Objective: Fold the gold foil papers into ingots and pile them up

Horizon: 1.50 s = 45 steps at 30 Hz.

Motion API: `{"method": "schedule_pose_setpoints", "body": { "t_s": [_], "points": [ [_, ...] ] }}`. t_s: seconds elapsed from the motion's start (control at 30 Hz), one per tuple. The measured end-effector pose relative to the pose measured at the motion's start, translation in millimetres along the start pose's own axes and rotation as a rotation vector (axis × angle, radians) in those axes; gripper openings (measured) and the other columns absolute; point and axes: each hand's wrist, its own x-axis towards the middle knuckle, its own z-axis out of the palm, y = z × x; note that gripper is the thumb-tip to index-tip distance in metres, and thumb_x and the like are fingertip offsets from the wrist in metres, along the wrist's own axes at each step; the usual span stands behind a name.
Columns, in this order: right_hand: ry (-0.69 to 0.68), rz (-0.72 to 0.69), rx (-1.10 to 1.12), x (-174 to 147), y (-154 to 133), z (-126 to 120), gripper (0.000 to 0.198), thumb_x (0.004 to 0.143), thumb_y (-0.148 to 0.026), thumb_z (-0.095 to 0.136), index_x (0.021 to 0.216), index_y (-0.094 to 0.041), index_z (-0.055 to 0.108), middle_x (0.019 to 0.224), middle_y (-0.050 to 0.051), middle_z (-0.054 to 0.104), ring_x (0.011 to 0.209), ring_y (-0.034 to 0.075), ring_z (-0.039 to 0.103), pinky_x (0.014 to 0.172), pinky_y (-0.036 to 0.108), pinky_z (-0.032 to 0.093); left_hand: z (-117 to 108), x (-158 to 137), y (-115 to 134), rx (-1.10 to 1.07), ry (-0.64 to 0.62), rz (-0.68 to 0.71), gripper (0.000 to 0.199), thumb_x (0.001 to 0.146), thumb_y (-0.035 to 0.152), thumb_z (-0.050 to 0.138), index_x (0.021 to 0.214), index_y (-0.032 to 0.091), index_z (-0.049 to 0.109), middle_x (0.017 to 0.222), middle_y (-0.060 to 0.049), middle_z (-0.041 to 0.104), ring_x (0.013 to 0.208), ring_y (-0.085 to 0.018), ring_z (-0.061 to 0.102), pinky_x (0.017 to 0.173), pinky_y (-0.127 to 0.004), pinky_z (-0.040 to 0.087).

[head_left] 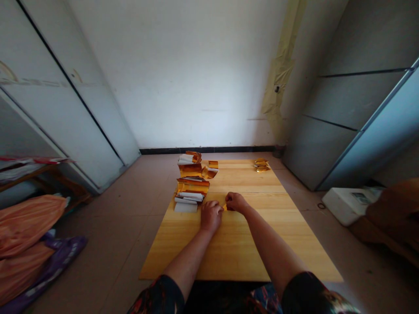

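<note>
and here we go, mid-table: the left hand (212, 215) and the right hand (236, 203), two in all, both with fingertips pinched on one small gold piece (224, 207) between them, which looks only part-folded! far right on the single wooden table (229, 250), folded gold pieces (262, 169), three that i can make out, apparently finished, maybe more tucked underneath. and plenty seems left: gold and white papers (193, 187) heaped along the far left, overlapping too much to count!

White wall (196, 78) above black baseboard (163, 151)
</note>
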Motion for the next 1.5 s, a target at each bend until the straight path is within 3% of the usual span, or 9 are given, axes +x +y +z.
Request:
{"method": "schedule_pose_setpoints", "body": {
  "t_s": [0.23,0.4,0.67,0.8,0.97,1.2,1.5],
  "points": [
    [0.03,-0.032,-0.108,1.1,-8.2,0.7,0.019,0.058,-0.025,0.072,0.072,-0.02,0.06,0.062,-0.005,0.059,0.058,0.01,0.051,0.051,0.018,0.032,-2.7,-12.3,0.1,0.054,-0.025,0.022,0.032,0.077,0.009,0.052,0.098,0.024,0.07,0.113,-0.005,0.06,0.108,-0.02,0.048,0.096,-0.034,0.037],
    [0.037,-0.017,-0.157,5.3,-10.9,1.7,0.024,0.054,-0.025,0.076,0.071,-0.02,0.06,0.066,-0.003,0.06,0.063,0.011,0.052,0.052,0.019,0.031,-4.2,-14.2,2.1,0.065,-0.037,-0.005,0.034,0.076,0.009,0.051,0.1,0.025,0.07,0.114,-0.005,0.059,0.109,-0.02,0.047,0.095,-0.034,0.037],
    [0.096,0.008,-0.131,3.3,-5.4,-2.8,0.016,0.061,-0.021,0.071,0.075,-0.018,0.063,0.062,-0.004,0.061,0.059,0.01,0.053,0.052,0.017,0.033,-3.9,-14.7,2.8,0.052,-0.015,-0.005,0.033,0.076,0.011,0.053,0.1,0.025,0.07,0.114,-0.004,0.059,0.109,-0.02,0.047,0.096,-0.034,0.037],
    [0.147,-0.018,-0.142,-0.5,0.1,-6.1,0.007,0.068,-0.017,0.064,0.076,-0.017,0.065,0.073,0.0,0.064,0.067,0.01,0.056,0.058,0.017,0.037,-2.6,-15.0,2.0,0.048,-0.004,-0.003,0.03,0.076,0.013,0.054,0.097,0.025,0.071,0.114,-0.005,0.059,0.109,-0.02,0.048,0.098,-0.035,0.036],
    [0.144,-0.139,-0.17,-13.5,5.3,-5.1,0.012,0.076,-0.017,0.057,0.081,-0.019,0.068,0.092,0.002,0.064,0.081,0.011,0.057,0.069,0.017,0.038,-0.7,-15.0,0.9,0.055,0.008,0.0,0.027,0.077,0.015,0.055,0.096,0.026,0.071,0.114,-0.005,0.058,0.11,-0.021,0.048,0.097,-0.035,0.036],
    [0.111,-0.503,-0.374,-39.4,21.8,-10.6,0.015,0.081,-0.026,0.058,0.091,-0.023,0.069,0.098,0.004,0.062,0.091,0.016,0.052,0.079,0.024,0.038,-1.2,-15.3,0.6,0.064,0.029,0.043,0.026,0.079,0.016,0.054,0.098,0.026,0.069,0.11,-0.005,0.059,0.108,-0.021,0.05,0.095,-0.036,0.037],
    [0.279,-0.578,-0.471,-39.2,31.5,7.8,0.018,0.089,-0.023,0.05,0.089,-0.021,0.068,0.09,0.005,0.063,0.083,0.016,0.05,0.077,0.026,0.037,0.6,-10.4,2.2,0.073,0.034,0.048,0.031,0.08,0.016,0.054,0.109,0.025,0.062,0.107,-0.003,0.062,0.105,-0.021,0.05,0.093,-0.036,0.035]
  ]
}}
